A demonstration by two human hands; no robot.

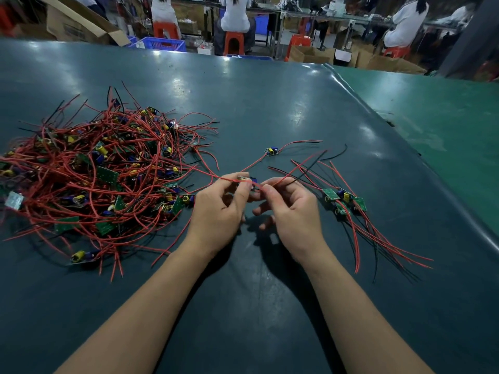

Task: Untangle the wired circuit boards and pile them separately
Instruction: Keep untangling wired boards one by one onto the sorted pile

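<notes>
A small circuit board (pixel 244 178) is being pinched in the left hand (pixel 220 211), while its thin red wire (pixel 290 172) is being pinched by the right hand (pixel 290 214), trailing away rightward. A big tangled heap (pixel 102 174) is lying left; the sorted pile (pixel 344 202) is lying nearer the right hand, on the smooth dark mat (pixel 270 109).

Red wires (pixel 102 163), green boards (pixel 330 194)

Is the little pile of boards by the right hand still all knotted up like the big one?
No, untangled: the small pile has wires running out mostly side by side, unlike the big heap.
</notes>
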